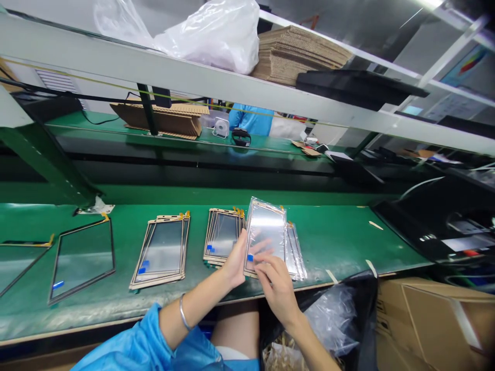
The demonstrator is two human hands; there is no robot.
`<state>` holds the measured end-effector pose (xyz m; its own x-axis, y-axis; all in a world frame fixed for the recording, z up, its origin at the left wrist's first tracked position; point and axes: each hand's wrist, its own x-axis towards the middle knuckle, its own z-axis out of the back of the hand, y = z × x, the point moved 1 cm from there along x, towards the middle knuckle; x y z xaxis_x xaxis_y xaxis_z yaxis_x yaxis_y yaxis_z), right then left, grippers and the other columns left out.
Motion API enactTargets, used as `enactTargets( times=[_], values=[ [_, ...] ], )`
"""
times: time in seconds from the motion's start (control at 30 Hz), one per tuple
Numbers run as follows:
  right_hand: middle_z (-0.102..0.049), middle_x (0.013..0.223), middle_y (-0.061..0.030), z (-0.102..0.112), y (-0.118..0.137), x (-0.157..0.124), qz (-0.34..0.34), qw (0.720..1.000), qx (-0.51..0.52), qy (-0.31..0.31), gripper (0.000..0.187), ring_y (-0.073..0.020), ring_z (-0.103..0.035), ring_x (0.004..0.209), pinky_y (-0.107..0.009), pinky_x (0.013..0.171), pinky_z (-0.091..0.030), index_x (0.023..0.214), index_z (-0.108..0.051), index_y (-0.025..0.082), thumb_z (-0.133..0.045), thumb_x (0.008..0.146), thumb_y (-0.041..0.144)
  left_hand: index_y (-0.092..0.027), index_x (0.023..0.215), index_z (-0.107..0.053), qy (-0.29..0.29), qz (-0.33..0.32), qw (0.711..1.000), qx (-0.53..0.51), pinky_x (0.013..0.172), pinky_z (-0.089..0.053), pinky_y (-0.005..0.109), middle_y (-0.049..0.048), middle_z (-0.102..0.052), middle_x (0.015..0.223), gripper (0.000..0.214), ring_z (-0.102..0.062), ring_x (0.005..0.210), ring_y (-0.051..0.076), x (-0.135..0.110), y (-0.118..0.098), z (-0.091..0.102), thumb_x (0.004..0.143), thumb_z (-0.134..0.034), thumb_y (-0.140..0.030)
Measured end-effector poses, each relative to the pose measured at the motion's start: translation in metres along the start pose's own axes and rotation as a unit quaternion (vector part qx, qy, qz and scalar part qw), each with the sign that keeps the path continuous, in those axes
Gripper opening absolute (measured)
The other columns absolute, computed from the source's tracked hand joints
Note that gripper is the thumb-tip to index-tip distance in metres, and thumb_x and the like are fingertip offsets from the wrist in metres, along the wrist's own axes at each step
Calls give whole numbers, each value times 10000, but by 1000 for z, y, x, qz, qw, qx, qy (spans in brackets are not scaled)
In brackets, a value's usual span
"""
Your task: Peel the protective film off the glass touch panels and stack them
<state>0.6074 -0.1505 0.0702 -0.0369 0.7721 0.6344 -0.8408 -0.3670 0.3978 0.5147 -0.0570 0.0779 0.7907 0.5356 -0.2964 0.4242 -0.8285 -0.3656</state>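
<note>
Left hand (235,264) grips clear rectangular film-covered panel (266,229) by left edge, over flat green bench (332,232), just left of fanned film-covered panels (297,252). Right hand (277,284) near small blue tab (250,257); can't tell whether pinching.

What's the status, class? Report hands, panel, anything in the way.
Left hand holding panel by its edge. Right hand near blue tab, contact unclear. Panel over bench; other panels close on both sides.
</note>
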Motion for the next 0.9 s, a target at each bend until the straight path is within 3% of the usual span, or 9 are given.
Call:
enactTargets(
  times=[0.13, 0.23, 0.3, 0.37, 0.5, 0.57, 0.67, 0.77, 0.9],
  values=[
    [-644, 923, -67, -8, 3, -1, -89, 993, 71, -18, 149, -194, -605, 889, -374, 796, -489, 895, -573, 209, -429, 916, 180, -161, 1285, -467, -32, -9, 997, 64, 756, -544, 338, 134, -669, 1103, 627, -677, 906, 237, -2, 9, 8, 820, -551, -572],
    [-653, 842, -62, 7, -21, 6, -256, 944, 202, -58, 152, -187, -640, 759, -336, 663, -524, 887, -541, 207, -426, 921, 301, -163, 1226, -522, -47, -22, 989, 140, 766, -548, 331, 130, -656, 1144, 634, -669, 949, 248, -9, 12, 17, 674, -789, -327],
    [-666, 790, -67, 36, -56, 11, -365, 879, 269, -149, 157, -189, -646, 657, -301, 544, -508, 829, -522, 198, -523, 853, 353, -181, 1218, -526, -22, -17, 984, 175, 775, -543, 327, 139, -623, 1217, 653, -659, 992, 255, -17, 11, 24, 637, -818, -242],
    [-668, 730, -88, 76, -98, 14, -421, 804, 284, -310, 200, -187, -646, 611, -274, 509, -487, 667, -491, 188, -627, 737, 317, -190, 1206, -527, 7, -8, 978, 209, 756, -539, 319, 156, -604, 1249, 614, -665, 989, 260, -27, 8, 32, 664, -802, -276],
    [-657, 723, -82, 127, -146, 11, -415, 762, 238, -437, 286, -149, -656, 649, -234, 548, -485, 570, -387, 209, -606, 724, 309, -165, 1122, -560, 9, -44, 967, 252, 712, -518, 284, 164, -668, 1137, 506, -691, 907, 242, -42, 4, 44, 699, -773, -344],
    [-672, 727, -77, 118, -137, 10, -415, 766, 241, -429, 249, -168, -664, 633, -252, 532, -499, 665, -478, 186, -651, 689, 364, -154, 1065, -581, -9, -60, 962, 265, 691, -509, 278, 145, -708, 1034, 482, -704, 828, 225, -43, 4, 47, 696, -762, -406],
    [-697, 742, -94, 76, -97, 16, -437, 784, 339, -283, 431, -210, -679, 636, -283, 518, -521, 830, -572, 143, -725, 618, 486, -147, 1004, -595, -19, -63, 958, 279, 675, -498, 287, 123, -728, 934, 491, -707, 771, 224, -40, 6, 46, 681, -746, -484],
    [-705, 734, -88, 46, -59, 25, -447, 775, 417, -165, 489, -217, -684, 652, -286, 528, -528, 837, -583, 157, -722, 620, 572, -142, 932, -605, -18, -80, 949, 305, 662, -481, 279, 124, -731, 910, 450, -703, 755, 213, -37, 8, 47, 676, -744, -485],
    [-683, 642, -35, 41, -55, 19, -461, 766, 403, -197, 437, -197, -658, 574, -275, 497, -515, 772, -584, 183, -773, 577, 525, -143, 772, -581, -50, -112, 939, 320, 600, -456, 260, 94, -723, 761, 385, -684, 676, 194, -40, 14, 49, 626, -779, -440]
  ],
)
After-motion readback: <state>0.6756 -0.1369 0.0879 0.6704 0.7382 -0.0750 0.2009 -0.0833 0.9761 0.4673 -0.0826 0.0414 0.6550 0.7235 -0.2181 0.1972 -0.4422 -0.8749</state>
